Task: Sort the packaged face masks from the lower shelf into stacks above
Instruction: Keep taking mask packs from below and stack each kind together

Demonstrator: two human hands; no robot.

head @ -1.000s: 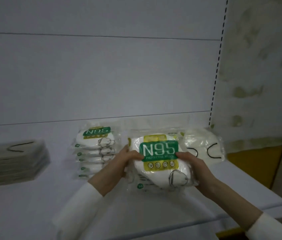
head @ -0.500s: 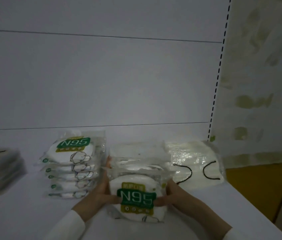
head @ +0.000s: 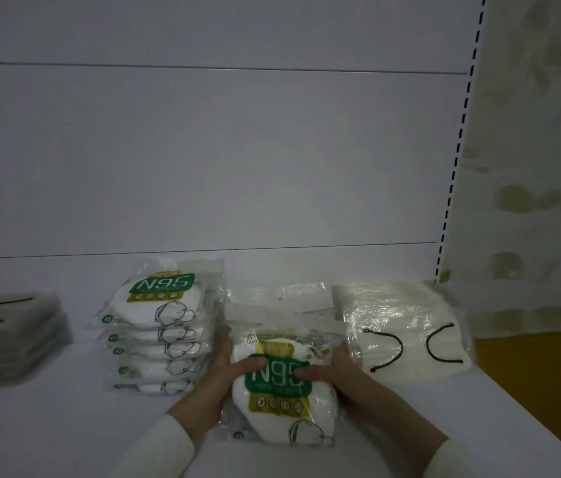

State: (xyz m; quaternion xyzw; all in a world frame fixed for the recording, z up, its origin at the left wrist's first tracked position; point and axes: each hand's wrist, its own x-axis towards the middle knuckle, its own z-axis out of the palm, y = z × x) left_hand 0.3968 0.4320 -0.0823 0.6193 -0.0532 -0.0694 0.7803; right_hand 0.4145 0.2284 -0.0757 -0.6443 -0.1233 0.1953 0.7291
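Note:
Both hands hold one N95 mask pack, white with a green label, at the front middle of the white shelf. My left hand grips its left edge with the thumb across the label. My right hand grips the right edge the same way. The pack leans on a low pile of clear packs behind it. To the left stands a stack of several N95 packs. At the right lies a stack of white masks with black ear loops in clear wrap.
A grey stack of flat masks sits at the far left of the shelf. The white back panel rises behind all stacks. A perforated upright marks the shelf's right end, with an orange floor beyond.
The pack has come down from an upright hold in front of the stacks to the shelf surface, both hands still on its edges. The view has shifted so the stacks sit lower.

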